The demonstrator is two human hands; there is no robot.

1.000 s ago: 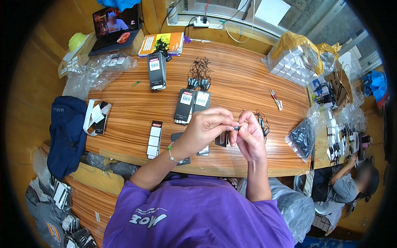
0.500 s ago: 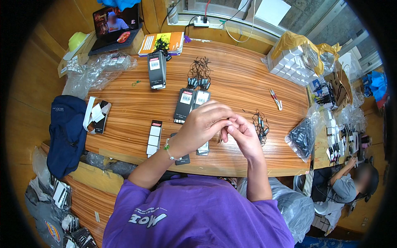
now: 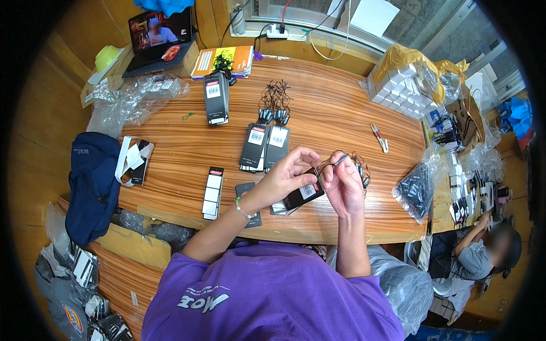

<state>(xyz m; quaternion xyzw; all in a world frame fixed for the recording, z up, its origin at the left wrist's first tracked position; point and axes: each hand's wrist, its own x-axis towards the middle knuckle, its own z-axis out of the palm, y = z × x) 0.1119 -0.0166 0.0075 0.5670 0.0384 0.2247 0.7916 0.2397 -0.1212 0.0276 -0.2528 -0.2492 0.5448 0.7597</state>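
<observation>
My left hand [image 3: 289, 177] pinches a black hang tag [image 3: 301, 196] with a white label, held tilted above the table's near part. My right hand [image 3: 344, 186] is closed on a thin dark tag string [image 3: 340, 161], whose small bluish end sticks up from the fingertips. The string runs to the tag's upper end; whether it passes through a hole there is too small to tell. Behind my hands lie two piles of strung hang tags [image 3: 277, 149], their strings [image 3: 275, 96] bunched at the far side. Loose strings [image 3: 364, 177] lie beside my right hand.
A strip of white stickers [image 3: 212, 193] and a dark tag [image 3: 245, 190] lie left of my hands. Farther back are a tag stack [image 3: 216, 102] and a laptop [image 3: 159, 37]. A pen [image 3: 379, 138], a bagged black bundle [image 3: 414, 186] and white boxes [image 3: 401, 85] stand right. Another person [image 3: 475, 258] sits far right.
My hands, close together before, have drawn apart slightly. The black tag in my left hand and the string end in my right have come into sight.
</observation>
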